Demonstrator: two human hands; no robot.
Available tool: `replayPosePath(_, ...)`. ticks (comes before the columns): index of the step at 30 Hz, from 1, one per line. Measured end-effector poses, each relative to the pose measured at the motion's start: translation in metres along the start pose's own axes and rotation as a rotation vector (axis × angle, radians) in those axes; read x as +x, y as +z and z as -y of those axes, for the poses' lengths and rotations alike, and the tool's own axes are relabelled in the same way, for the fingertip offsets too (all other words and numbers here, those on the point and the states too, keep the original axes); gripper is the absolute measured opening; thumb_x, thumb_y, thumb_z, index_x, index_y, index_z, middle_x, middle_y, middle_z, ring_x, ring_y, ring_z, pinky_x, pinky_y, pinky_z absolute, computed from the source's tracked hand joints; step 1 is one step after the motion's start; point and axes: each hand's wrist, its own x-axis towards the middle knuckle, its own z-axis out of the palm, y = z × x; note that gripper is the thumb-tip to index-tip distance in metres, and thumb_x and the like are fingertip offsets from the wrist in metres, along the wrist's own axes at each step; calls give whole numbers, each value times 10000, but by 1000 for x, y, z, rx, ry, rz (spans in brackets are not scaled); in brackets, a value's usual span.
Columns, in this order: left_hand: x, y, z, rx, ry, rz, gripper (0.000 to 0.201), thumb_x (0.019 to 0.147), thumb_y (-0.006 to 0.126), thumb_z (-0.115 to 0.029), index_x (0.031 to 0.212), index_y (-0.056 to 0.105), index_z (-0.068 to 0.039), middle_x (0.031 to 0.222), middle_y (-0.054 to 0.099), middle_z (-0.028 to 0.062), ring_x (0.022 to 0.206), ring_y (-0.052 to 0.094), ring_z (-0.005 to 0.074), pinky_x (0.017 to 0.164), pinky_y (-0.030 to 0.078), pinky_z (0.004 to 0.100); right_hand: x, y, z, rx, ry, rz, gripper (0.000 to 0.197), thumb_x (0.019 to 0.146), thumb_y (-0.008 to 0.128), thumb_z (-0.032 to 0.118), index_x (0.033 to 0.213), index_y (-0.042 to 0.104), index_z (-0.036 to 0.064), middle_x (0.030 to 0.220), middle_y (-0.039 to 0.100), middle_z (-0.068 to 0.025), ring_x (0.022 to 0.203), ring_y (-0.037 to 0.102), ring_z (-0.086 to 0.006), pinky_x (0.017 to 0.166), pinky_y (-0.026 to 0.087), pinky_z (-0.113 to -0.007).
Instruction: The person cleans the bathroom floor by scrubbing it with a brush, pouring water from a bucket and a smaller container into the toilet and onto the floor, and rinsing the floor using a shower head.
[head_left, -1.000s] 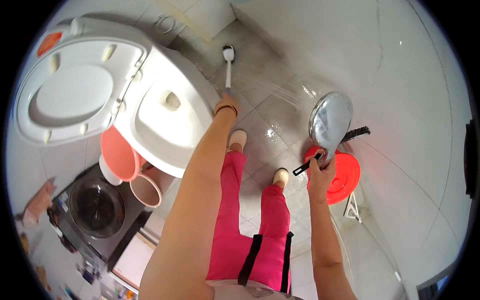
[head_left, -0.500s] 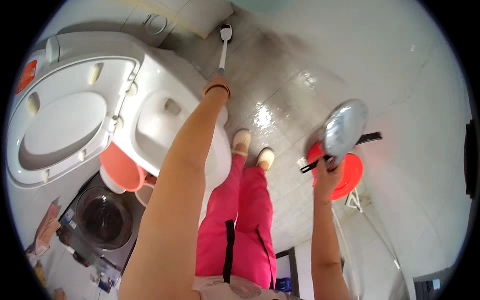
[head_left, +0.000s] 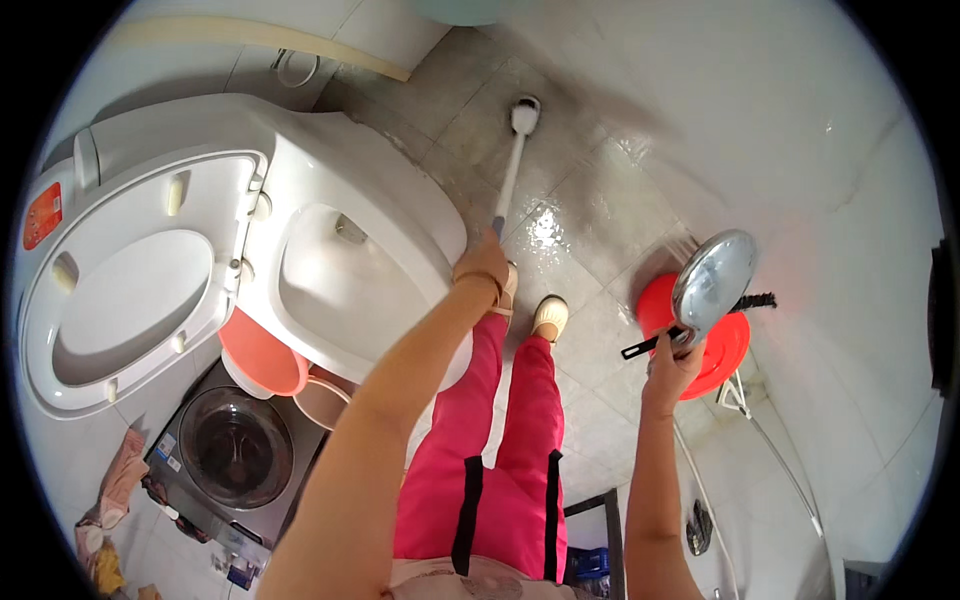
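My left hand (head_left: 483, 262) is closed around the grey grip of a long white scrub brush (head_left: 513, 172). Its head, with dark bristles at the rim, rests on the wet tiled floor (head_left: 580, 200) ahead of my feet. On the right, my right hand (head_left: 673, 375) grips the black handle of a shiny round metal pan (head_left: 714, 285); whether it is a pan or a lid is hard to tell. The pan is tilted in front of a red bucket (head_left: 655, 298) and a red basin-like piece (head_left: 728, 358), partly hiding both. Fingers of my right hand are partly hidden by the handle.
A white toilet (head_left: 400, 190) with its lid and seat raised stands at the left. Beside it are pink tubs (head_left: 262, 352) and a grey washing machine (head_left: 190, 470). A black bristled brush (head_left: 758, 300) and a white hose (head_left: 775, 475) lie near the bucket.
The brush and my left hand have come back closer to my body and to the right. My right hand still holds the pan, and the whole view has shifted slightly.
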Motion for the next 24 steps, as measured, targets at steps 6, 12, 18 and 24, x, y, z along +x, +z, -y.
replayPosePath(6, 78, -129, 44, -746, -316, 884, 403, 853, 330, -173, 1222, 247, -33, 1049, 504, 246, 981, 503, 347, 813, 410, 406, -2, -6, 5, 10, -42, -2, 195, 717, 527, -58, 891, 466, 5, 733, 489, -13, 648, 490, -79, 593, 398, -201)
replayPosePath(12, -63, 4, -60, -398, -173, 711, 504, 828, 345, -202, 1291, 192, -72, 1283, 317, 175, 1095, 429, 309, 898, 354, 390, 5, -33, -20, -113, -77, -37, 160, 711, 556, -31, 827, 464, 28, 698, 470, -2, 592, 431, -66, 558, 371, -194)
replayPosePath(18, 48, -28, 34, -209, -78, 456, 369, 836, 360, -206, 1162, 436, -49, 1216, 402, 173, 1058, 463, 284, 858, 389, 362, -15, -4, -6, 72, -91, 89, 190, 723, 521, -63, 887, 463, 15, 742, 514, -20, 642, 492, -68, 593, 389, -186)
replayPosePath(24, -73, 16, -38, -397, -111, 747, 380, 811, 366, -159, 1168, 403, -32, 1151, 459, 170, 1018, 488, 292, 878, 369, 411, -13, 1, -12, 73, -4, 102, 178, 730, 504, -56, 893, 455, -1, 751, 516, -29, 661, 487, -73, 598, 397, -196)
